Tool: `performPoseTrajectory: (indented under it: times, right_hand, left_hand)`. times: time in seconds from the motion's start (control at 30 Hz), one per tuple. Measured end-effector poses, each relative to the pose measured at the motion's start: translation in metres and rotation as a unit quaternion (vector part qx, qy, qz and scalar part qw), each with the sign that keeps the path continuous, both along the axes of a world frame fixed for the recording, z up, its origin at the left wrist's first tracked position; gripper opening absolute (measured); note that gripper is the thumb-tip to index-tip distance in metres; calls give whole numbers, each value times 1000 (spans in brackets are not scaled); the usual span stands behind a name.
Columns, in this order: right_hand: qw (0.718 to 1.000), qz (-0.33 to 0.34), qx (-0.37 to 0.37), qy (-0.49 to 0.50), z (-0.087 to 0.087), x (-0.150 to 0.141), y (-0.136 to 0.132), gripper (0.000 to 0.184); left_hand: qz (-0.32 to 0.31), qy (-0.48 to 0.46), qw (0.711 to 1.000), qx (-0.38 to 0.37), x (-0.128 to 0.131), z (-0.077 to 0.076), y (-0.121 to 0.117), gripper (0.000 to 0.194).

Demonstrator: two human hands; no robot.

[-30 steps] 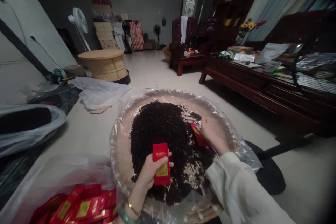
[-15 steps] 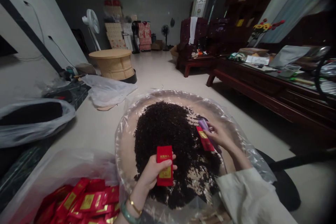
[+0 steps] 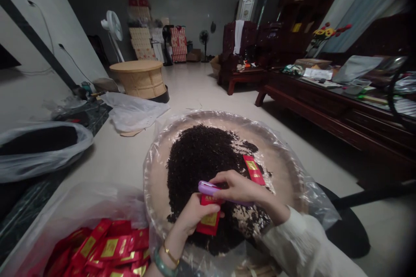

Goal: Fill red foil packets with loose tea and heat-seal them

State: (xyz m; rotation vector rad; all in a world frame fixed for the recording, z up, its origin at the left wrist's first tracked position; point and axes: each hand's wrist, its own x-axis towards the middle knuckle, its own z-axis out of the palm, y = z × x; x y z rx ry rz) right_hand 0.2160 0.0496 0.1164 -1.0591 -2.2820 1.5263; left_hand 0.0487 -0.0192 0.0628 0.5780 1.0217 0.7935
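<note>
Working over dark leaf pile (image 3: 198, 156): left hand (image 3: 190, 217) grips red packet (image 3: 208, 223), right hand (image 3: 236, 187) purple tool (image 3: 207, 188). Skewed tool might crease packet.

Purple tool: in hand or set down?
In hand: the right hand grips the purple tool at the top of the held red packet.

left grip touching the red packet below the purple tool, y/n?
Touching. The head view shows the left grip with its thumb laid across the front of the red packet, below the purple tool.
</note>
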Motion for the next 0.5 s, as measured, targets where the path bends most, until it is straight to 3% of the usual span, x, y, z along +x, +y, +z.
performPoseTrajectory:
  times: [0.37,0.5]
  right_hand:
    - [995,3,95,-9,-6,-6,-6,25]
    - [997,10,77,-2,-7,-4,-7,27]
  left_hand:
    - [-3,3,1000,-16,2,2,0,69]
    - [-6,8,1000,-20,1,2,0,71]
